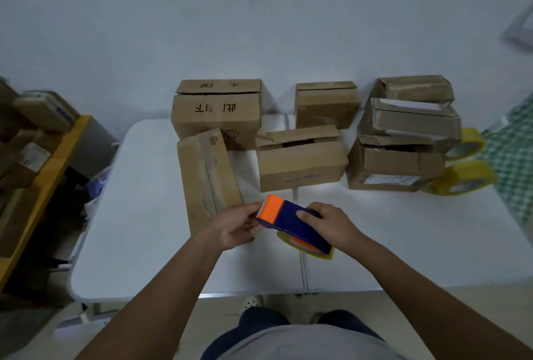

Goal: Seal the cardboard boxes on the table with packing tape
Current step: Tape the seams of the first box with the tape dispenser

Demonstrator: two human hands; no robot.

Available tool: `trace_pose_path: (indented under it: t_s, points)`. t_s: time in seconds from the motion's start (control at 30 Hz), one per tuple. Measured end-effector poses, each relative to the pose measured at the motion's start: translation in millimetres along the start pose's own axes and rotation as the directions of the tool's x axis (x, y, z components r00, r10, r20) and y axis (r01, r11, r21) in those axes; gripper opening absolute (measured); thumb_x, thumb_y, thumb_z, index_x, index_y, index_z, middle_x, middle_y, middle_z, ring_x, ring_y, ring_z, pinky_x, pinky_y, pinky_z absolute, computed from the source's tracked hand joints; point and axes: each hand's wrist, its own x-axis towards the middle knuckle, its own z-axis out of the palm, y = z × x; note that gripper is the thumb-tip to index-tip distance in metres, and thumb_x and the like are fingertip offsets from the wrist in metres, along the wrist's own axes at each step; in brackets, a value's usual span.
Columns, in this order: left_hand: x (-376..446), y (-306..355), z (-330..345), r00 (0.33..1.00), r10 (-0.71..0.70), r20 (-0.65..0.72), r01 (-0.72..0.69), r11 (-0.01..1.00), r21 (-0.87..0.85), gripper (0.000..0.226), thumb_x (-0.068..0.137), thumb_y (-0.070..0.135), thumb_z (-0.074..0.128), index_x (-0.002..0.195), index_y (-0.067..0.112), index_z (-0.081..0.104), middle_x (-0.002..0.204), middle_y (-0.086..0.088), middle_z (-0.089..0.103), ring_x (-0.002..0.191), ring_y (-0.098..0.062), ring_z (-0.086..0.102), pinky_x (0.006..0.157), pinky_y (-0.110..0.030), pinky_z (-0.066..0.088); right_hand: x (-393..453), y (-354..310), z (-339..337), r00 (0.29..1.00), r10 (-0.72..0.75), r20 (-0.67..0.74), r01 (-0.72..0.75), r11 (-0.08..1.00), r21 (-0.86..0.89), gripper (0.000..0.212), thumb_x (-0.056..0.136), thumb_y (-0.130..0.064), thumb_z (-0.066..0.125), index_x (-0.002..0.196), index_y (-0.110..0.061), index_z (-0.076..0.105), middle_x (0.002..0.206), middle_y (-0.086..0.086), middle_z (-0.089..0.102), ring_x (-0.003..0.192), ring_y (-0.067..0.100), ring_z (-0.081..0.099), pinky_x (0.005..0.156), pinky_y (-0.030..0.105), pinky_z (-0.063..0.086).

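Cardboard boxes are spread over a white folding table (144, 215), and a tape dispenser (291, 220) with a dark blue body and an orange head is held above the near middle of it. The dispenser is gripped by the right hand (331, 225), whose fingers are curled over its blue body, while a yellowish roll of packing tape (305, 247) is seen beneath that body. The serrated edge at the orange head is met by the left hand (239, 225), whose fingertips are pinched at the tape end there; whether tape is actually caught between them cannot be told. Under the left hand a long flat box (206, 175) is laid lengthwise, with an old strip of tape along its seam. Behind it, at the far edge, a large box with printed characters (216, 113) is placed, its top flap slightly raised. A medium box (300, 162) with loosely closed flaps is set right of centre, and a smaller box (326, 104) is stood behind it. At the right, three worn boxes (403, 140) are stacked, and two spare yellow tape rolls (464, 175) are laid just beside them, near the table's right edge. More boxes are kept on a wooden shelf (37, 186) at the left.
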Motion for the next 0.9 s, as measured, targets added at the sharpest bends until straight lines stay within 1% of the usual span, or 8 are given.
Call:
trace_pose_path:
  t_s: [0.13, 0.23, 0.4, 0.5, 0.57, 0.73, 0.83, 0.9]
  points:
    - [-3, 3, -7, 1.0, 0.008, 0.031, -0.006, 0.999, -0.036, 0.009, 0.093, 0.014, 0.066, 0.097, 0.007, 0.066, 0.091, -0.011, 0.069, 0.087, -0.016, 0.064, 0.062, -0.021, 0.056, 3, -4, -2, 1.0, -0.008, 0.008, 0.009, 1.0, -0.028, 0.035, 0.098, -0.048, 0.048, 0.115, -0.02, 0.059, 0.107, -0.003, 0.066, 0.088, 0.01, 0.062, 0.072, 0.022, 0.049]
    - [-4, 4, -9, 0.999, 0.031, 0.029, -0.03, 0.999, -0.011, 0.008, 0.097, 0.008, 0.06, 0.093, 0.007, 0.067, 0.089, -0.01, 0.068, 0.088, -0.016, 0.062, 0.071, -0.023, 0.053, 6, -6, -2, 1.0, -0.018, -0.015, 0.017, 0.999, -0.046, 0.042, 0.097, -0.055, 0.043, 0.111, -0.02, 0.061, 0.104, -0.003, 0.067, 0.086, 0.008, 0.063, 0.067, 0.019, 0.047]
    - [-1, 2, -8, 0.982, 0.18, -0.059, -0.165, 0.966, 0.198, 0.014, 0.1, 0.011, 0.057, 0.099, 0.007, 0.07, 0.089, -0.009, 0.071, 0.084, -0.015, 0.064, 0.066, -0.022, 0.052, 10, -11, -4, 0.998, -0.029, -0.051, 0.023, 0.994, -0.108, 0.047, 0.094, -0.061, 0.04, 0.105, -0.021, 0.062, 0.095, -0.005, 0.066, 0.076, 0.002, 0.059, 0.059, 0.015, 0.041]
    - [0, 1, -10, 0.959, 0.264, -0.105, -0.225, 0.931, 0.289, 0.018, 0.1, 0.012, 0.055, 0.097, 0.007, 0.072, 0.092, -0.011, 0.073, 0.085, -0.017, 0.065, 0.072, -0.026, 0.053, 13, -14, -8, 0.997, -0.055, -0.047, 0.049, 0.992, -0.119, 0.045, 0.092, -0.061, 0.045, 0.105, -0.021, 0.062, 0.091, -0.008, 0.064, 0.074, 0.0, 0.058, 0.059, 0.014, 0.042]
    - [1, 1, -12, 0.945, 0.303, -0.12, -0.254, 0.916, 0.309, 0.02, 0.101, 0.012, 0.055, 0.096, 0.008, 0.074, 0.092, -0.011, 0.075, 0.085, -0.017, 0.067, 0.073, -0.026, 0.054, 15, -18, -10, 0.996, -0.087, -0.027, 0.082, 0.986, -0.147, 0.047, 0.091, -0.062, 0.045, 0.107, -0.021, 0.062, 0.095, -0.005, 0.066, 0.075, 0.001, 0.058, 0.061, 0.015, 0.045]
    - [0, 5, -33, 0.948, 0.28, -0.155, -0.247, 0.948, 0.2, 0.017, 0.098, 0.016, 0.06, 0.095, 0.01, 0.076, 0.079, -0.007, 0.071, 0.075, -0.016, 0.063, 0.07, -0.027, 0.052, 19, -27, -14, 0.989, -0.145, 0.021, 0.146, 0.959, -0.244, 0.052, 0.091, -0.064, 0.044, 0.108, -0.018, 0.063, 0.098, 0.0, 0.069, 0.084, 0.012, 0.064, 0.073, 0.027, 0.053]
    - [-9, 8, -54, 0.932, 0.311, -0.186, -0.301, 0.95, 0.081, 0.015, 0.097, 0.007, 0.059, 0.093, 0.0, 0.072, 0.075, -0.01, 0.065, 0.068, -0.015, 0.06, 0.066, -0.022, 0.055, 22, -27, -19, 0.986, -0.131, 0.099, 0.154, 0.945, -0.287, 0.054, 0.09, -0.066, 0.044, 0.109, -0.019, 0.062, 0.096, -0.002, 0.067, 0.082, 0.011, 0.062, 0.069, 0.023, 0.05]
    - [-15, 8, -75, 0.907, 0.348, -0.238, -0.345, 0.937, 0.057, 0.017, 0.096, 0.001, 0.058, 0.087, -0.002, 0.072, 0.072, -0.01, 0.065, 0.064, -0.014, 0.059, 0.065, -0.02, 0.053, 23, -23, -23, 0.982, -0.129, 0.139, 0.167, 0.932, -0.321, 0.054, 0.089, -0.067, 0.045, 0.109, -0.02, 0.063, 0.095, -0.003, 0.066, 0.082, 0.01, 0.061, 0.069, 0.023, 0.05]
